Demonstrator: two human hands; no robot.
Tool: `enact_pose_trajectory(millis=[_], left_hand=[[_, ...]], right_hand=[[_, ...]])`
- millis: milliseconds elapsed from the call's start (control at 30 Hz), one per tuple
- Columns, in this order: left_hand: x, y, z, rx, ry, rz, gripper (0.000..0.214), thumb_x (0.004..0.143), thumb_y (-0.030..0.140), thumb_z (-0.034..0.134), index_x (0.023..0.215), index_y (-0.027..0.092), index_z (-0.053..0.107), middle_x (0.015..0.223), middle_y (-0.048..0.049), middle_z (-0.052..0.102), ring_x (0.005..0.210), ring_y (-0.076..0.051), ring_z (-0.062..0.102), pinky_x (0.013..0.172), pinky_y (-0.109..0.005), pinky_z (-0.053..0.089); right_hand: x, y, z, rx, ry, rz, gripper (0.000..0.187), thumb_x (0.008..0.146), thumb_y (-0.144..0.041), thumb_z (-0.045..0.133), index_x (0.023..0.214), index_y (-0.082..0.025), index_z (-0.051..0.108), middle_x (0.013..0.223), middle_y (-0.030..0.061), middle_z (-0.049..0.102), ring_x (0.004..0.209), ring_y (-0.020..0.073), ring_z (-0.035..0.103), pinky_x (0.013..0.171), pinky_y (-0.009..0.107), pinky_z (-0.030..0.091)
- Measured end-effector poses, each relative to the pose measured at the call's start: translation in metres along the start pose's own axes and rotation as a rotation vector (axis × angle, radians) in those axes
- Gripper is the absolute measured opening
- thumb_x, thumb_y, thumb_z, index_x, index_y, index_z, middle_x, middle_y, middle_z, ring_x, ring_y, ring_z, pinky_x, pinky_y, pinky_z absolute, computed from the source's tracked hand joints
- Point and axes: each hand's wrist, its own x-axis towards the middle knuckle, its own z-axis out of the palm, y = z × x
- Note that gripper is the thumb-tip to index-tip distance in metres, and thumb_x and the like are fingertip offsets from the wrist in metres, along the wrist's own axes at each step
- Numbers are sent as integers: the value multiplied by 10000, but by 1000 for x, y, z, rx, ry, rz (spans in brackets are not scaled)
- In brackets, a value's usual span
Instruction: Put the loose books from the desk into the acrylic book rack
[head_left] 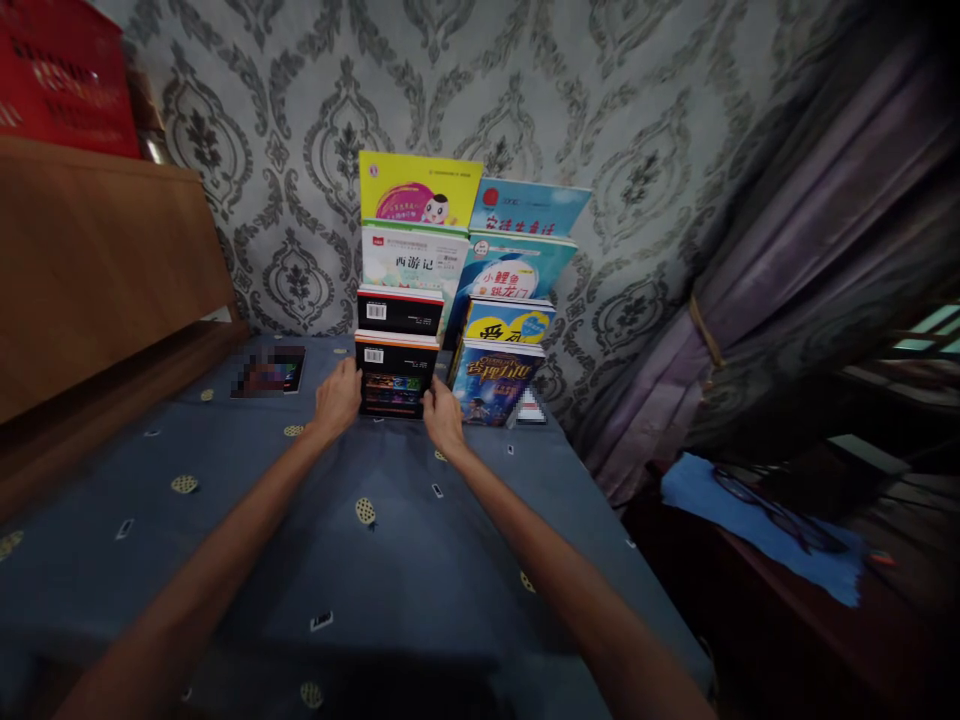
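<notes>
A black book [397, 375] with a barcode and colourful pictures stands upright at the front of the left row of books. My left hand [338, 399] holds its left edge, and my right hand [442, 413] grips its right edge. Behind it are another black book [401, 312], a white book [409, 262] and a taller yellow book [420, 185]. Beside my right hand, the right row has a dark blue book [491, 385] in front. A yellow-and-blue book [510, 322], a teal book [517, 268] and a light blue book [536, 203] rise behind that one.
The books stand on a blue cloth-covered table [262, 540] against a patterned wall [630, 110]. A dark book [289, 369] lies flat at the left, by a wooden cabinet [105, 260] bearing a red basket [67, 80]. Glasses [780, 510] rest on blue cloth [697, 490] at right, below a curtain [750, 250].
</notes>
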Motion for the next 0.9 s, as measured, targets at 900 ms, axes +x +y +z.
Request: enact_pose_trajectory(millis=[900], left_hand=[[30,-148,19,218,-207,-251,621,881,460,523,1268,-23,564,1327,-371,551,1288,-496,500,1018,-657,395]], right_hand=[[-57,20,16,168,31,-32,485,952,-269,451,1421,-180,531,1325,155,638,1069,249,678,1013,461,526]])
